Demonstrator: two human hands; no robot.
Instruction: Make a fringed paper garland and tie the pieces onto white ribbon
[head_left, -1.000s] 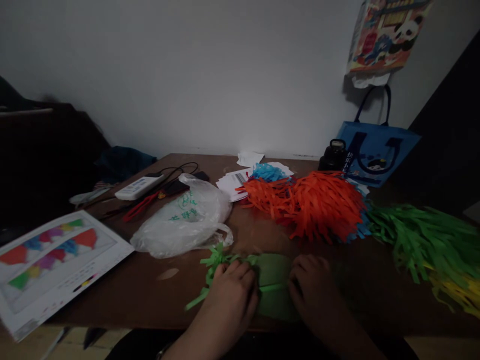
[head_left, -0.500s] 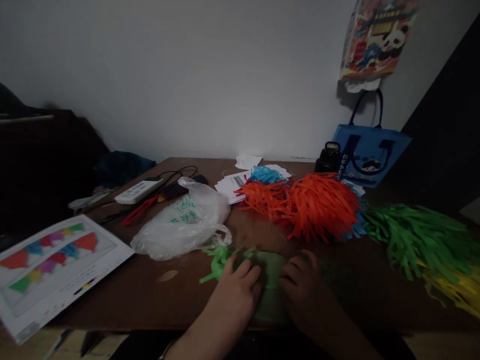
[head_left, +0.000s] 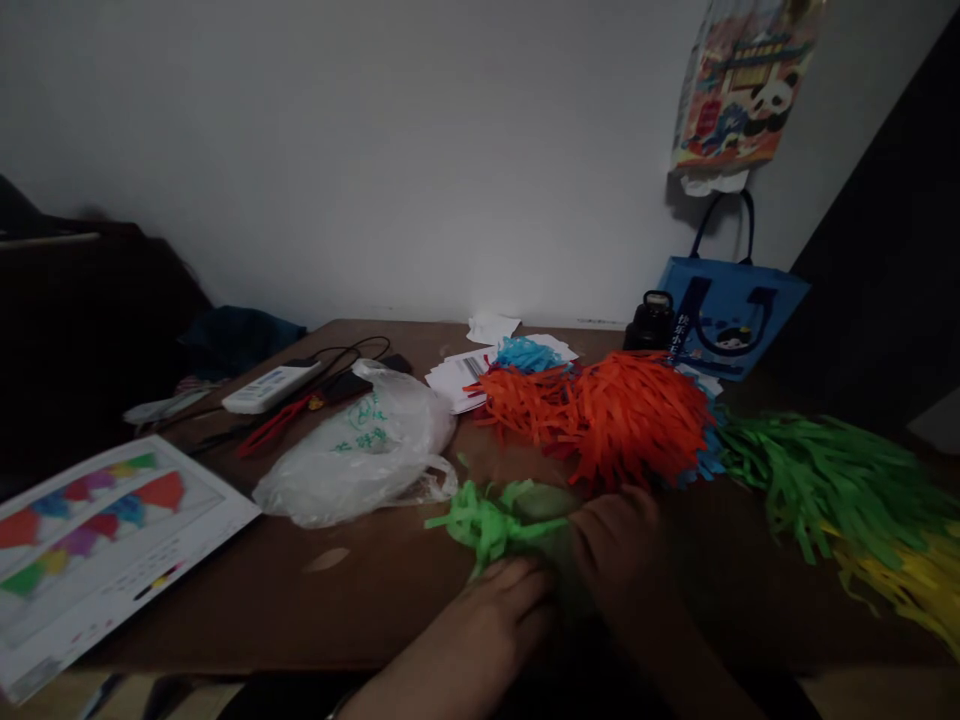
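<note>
though curled, left grip (head_left: 517, 597) at near edge of light-green strips (head_left: 486, 522), pinch unclear

Bare forearms, dark legwear, and a thin band, possibly metal, at the left wrist.

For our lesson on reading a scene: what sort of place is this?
Probably a room at home, used for crafts: a brown table against a plain wall, fringed orange paper, and a printed picture of bunting.
</note>
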